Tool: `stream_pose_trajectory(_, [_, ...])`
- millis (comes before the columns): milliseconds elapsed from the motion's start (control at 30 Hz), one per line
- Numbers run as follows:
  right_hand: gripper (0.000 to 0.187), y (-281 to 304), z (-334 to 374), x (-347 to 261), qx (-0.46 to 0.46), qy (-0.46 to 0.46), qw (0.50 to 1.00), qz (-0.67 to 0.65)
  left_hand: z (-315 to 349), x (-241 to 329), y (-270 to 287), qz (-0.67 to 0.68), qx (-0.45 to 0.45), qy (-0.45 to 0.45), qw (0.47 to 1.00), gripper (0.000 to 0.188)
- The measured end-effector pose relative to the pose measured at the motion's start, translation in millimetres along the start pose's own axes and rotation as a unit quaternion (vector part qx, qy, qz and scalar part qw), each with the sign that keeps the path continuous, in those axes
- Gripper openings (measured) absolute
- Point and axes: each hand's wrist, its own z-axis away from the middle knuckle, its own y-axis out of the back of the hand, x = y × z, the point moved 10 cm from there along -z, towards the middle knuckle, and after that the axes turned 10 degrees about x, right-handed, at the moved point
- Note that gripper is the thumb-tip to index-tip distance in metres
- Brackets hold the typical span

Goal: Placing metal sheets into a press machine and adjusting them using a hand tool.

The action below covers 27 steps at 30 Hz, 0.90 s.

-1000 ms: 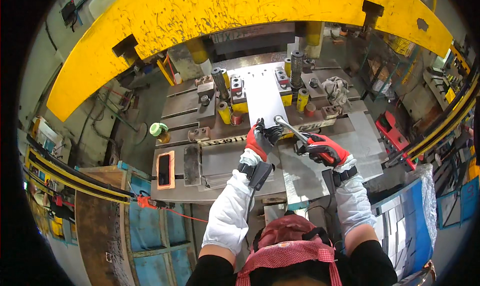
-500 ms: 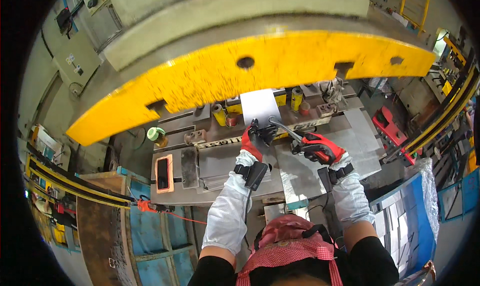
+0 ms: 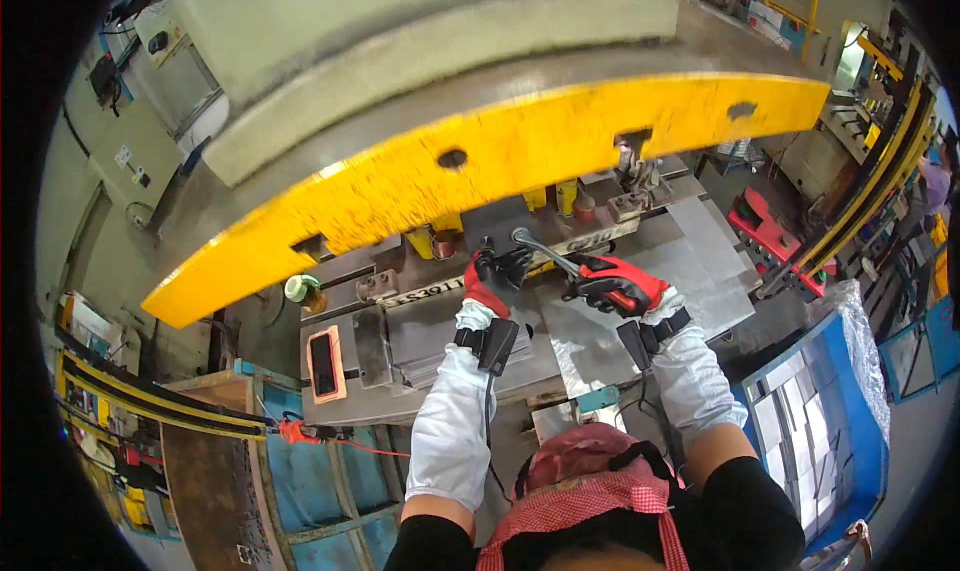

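Under the yellow press beam, a flat metal sheet [image 3: 497, 223] lies between the die parts, dark grey now. My left hand [image 3: 497, 274], in a red and black glove, is closed at the sheet's near edge, fingertips pinching it. My right hand [image 3: 617, 285], gloved alike, is closed round the handle of a long metal tool with a round, cup-like head [image 3: 541, 247]. That head rests at the sheet's near right corner, beside my left fingers. Whether it grips the sheet is not visible. In front of my left hand lies a stack of grey sheets [image 3: 430, 333].
The yellow press beam [image 3: 560, 116] hangs over the far work area. A phone [image 3: 323, 363] on an orange-edged pad lies at the left, near a green-capped bottle [image 3: 298, 289]. More sheets [image 3: 690, 261] lie at the right. A blue bin [image 3: 858, 426] holds metal pieces.
My view has shifted, so the scene sits differently in the picture. The sheet under the beam has gone from bright to dark. Both hands keep their hold.
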Motion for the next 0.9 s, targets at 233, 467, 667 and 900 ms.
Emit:
stream_pose_trajectory(233, [0.019,-6.4,2.9,-28.5,0.038,-0.03,0.998,0.039,-3.4,5.4,-0.6,0.064,-0.017,-0.025,0.997,0.049])
stream_pose_trajectory(467, [0.014,-13.6,-86.9,-111.5,-0.012,0.579,0.742,0.338,4.2,0.2,-12.9,0.054,0.023,-0.013,0.998,0.044])
stream_pose_trajectory(667, [0.019,15.8,-182.1,-65.6,0.005,0.267,0.955,0.128,-1.2,-1.3,10.3,0.014,0.076,0.005,0.997,0.053])
stream_pose_trajectory(900, [0.053,70.9,23.2,6.3,0.153,-0.023,0.979,-0.135,9.6,-11.3,-1.4,0.078,0.038,0.075,0.993,0.026])
